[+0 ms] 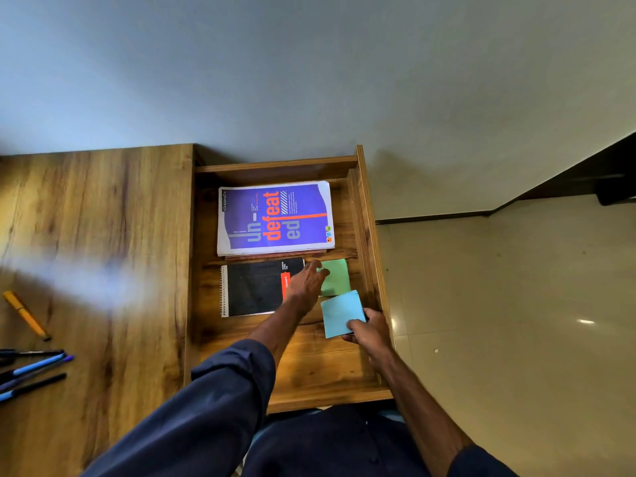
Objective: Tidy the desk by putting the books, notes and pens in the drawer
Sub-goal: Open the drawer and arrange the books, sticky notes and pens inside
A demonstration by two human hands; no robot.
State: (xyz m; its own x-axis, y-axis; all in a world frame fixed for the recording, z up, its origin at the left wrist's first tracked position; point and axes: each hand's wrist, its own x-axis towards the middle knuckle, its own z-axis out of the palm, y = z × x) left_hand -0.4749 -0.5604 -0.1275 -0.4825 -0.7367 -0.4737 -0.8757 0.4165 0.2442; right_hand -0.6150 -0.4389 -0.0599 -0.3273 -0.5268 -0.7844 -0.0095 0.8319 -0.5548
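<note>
The wooden drawer (309, 370) stands pulled out to the right of the desk. Inside it lie a purple notebook (275, 218) at the back and a black spiral notebook (254, 287) in front of it. My left hand (307, 280) reaches over the black notebook, its fingertips on a green note pad (337, 277) lying in the drawer. My right hand (368, 330) pinches a blue note pad (340, 313) by its near corner, just in front of the green one. On the desk (96, 235) at the left lie an orange marker (25, 315) and several pens (31, 371).
A grey wall rises behind the desk and drawer. Beige floor tiles (499, 321) spread to the right of the drawer, with a dark piece of furniture (612, 180) at the far right. My dark trousers show below the drawer front.
</note>
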